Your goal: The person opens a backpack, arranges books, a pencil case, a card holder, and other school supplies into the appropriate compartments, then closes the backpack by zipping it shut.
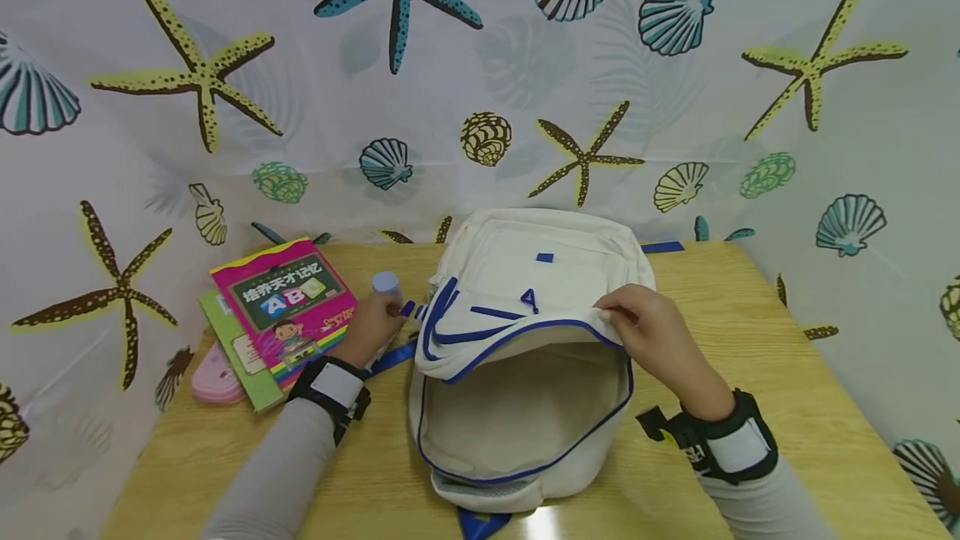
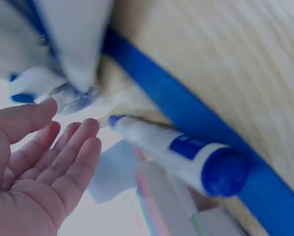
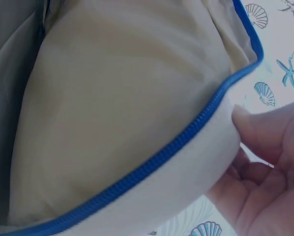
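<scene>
A white backpack (image 1: 517, 407) with blue zipper trim lies on the wooden table, its main compartment gaping toward me. My right hand (image 1: 648, 327) pinches the edge of the raised front flap (image 1: 487, 340) at its right side; the right wrist view shows thumb and fingers at the fabric just outside the blue zipper (image 3: 171, 150). On the other side, my left hand (image 1: 372, 325) reaches beside the bag, fingers loosely extended, nothing visible between them in the left wrist view. Near its fingertips are a white marker with blue ends (image 2: 181, 155) and a blue strap (image 2: 201, 110).
Left of the bag, a pink ABC book (image 1: 288, 307) overlaps a green book (image 1: 243, 357), with a pink case (image 1: 216, 377) beneath. A pale blue-capped item (image 1: 386, 282) stands behind my left hand. A patterned curtain (image 1: 450, 90) hangs at the table's back.
</scene>
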`<state>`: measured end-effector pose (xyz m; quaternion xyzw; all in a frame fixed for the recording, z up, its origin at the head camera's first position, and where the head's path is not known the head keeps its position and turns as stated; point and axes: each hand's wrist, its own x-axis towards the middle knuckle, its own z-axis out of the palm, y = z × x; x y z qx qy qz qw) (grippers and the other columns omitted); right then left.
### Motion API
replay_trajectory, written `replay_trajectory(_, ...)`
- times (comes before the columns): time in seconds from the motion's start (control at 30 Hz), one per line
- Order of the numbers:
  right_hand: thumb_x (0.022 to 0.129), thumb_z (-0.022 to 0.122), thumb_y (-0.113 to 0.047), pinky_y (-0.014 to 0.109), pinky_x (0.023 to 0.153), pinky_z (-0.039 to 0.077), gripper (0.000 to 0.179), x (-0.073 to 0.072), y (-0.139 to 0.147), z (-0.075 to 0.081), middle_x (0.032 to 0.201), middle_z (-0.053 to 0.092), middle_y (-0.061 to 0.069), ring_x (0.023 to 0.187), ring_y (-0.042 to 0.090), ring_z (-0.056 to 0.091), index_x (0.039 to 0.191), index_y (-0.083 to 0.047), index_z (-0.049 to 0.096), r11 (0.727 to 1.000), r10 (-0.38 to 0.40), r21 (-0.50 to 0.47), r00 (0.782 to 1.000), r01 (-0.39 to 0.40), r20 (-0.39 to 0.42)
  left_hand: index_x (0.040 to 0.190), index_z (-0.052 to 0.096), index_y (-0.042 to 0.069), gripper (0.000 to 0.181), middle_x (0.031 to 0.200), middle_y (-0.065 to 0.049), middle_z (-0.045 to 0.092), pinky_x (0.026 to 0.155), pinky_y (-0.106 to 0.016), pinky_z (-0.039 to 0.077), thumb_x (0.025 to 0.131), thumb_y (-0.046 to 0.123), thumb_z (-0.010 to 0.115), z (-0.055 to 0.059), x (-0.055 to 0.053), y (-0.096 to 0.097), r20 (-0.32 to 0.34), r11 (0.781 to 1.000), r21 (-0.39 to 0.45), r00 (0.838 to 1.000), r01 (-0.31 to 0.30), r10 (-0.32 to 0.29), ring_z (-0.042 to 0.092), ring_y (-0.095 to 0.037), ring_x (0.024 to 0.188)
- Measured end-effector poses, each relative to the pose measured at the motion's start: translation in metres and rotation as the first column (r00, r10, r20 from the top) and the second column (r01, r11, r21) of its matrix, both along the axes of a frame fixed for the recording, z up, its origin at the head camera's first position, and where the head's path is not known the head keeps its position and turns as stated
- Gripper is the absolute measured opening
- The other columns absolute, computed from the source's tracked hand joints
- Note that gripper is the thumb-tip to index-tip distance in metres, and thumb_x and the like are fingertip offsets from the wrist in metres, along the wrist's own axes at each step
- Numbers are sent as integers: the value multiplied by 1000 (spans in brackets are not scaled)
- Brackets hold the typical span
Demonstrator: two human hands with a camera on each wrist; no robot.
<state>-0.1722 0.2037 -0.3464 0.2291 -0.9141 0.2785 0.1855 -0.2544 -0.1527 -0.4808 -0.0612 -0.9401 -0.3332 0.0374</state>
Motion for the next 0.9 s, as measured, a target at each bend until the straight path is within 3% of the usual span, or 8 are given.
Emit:
replay_trajectory(0.1,74,63,11,25,57,45,12,0,-1,0,78,63,10,67,15,53,78,-1,65,999,-39,-26,999,39,-17,99,59,-9,22,93,-23,61,73,-43,47,83,6,57,20,18,-13,-33,997,36,997,-62,63,58,-33,84)
replay_trajectory(0.2,75,63,10,23,57,46,11,0,-2,0,77,63,12,66,15,53,78,0,65,996,-67,-52,997,65,-36,106,57,-8,28,101,-24,60,78,-45,46,86,10,53,34,31,-31,-35,984,55,984,-171,173,57,-35,92)
replay_trajectory(0.33,75,62,10,20,56,45,10,-1,-1,0,76,63,14,66,14,53,78,1,65,993,-92,-82,994,88,-56,114,53,-10,37,109,-29,56,81,-48,45,85,14,55,48,44,-58,-49,943,47,943,-328,330,54,-39,100)
replay_trajectory(0.47,74,63,11,17,55,42,11,-3,-1,2,76,63,13,65,14,51,78,1,65,990,-108,-95,992,102,-64,115,49,-16,46,106,-34,55,74,-50,47,85,18,56,55,56,-83,-26,907,15,906,-421,422,56,-43,94)
replay_trajectory(0.57,73,63,12,15,54,41,13,-3,-2,3,77,63,12,66,15,51,79,1,65,988,-118,-104,992,112,-54,115,46,-19,52,104,-36,54,73,-53,46,85,22,56,54,63,-95,23,893,5,893,-450,450,53,-46,94)
replay_trajectory(0.7,73,62,12,13,55,42,13,-3,-2,4,77,63,12,68,15,52,79,1,66,986,-125,-120,992,120,-32,123,39,-15,61,112,-37,48,89,-60,32,82,24,60,43,67,-100,70,877,-21,875,-479,480,40,-52,106)
replay_trajectory(0.9,73,63,12,7,56,39,13,-5,-3,1,77,63,12,68,10,51,79,1,66,979,-140,-155,989,132,-38,133,11,-18,93,117,-45,32,92,-64,26,77,34,65,28,68,-90,187,845,-115,824,-523,535,30,-57,111)
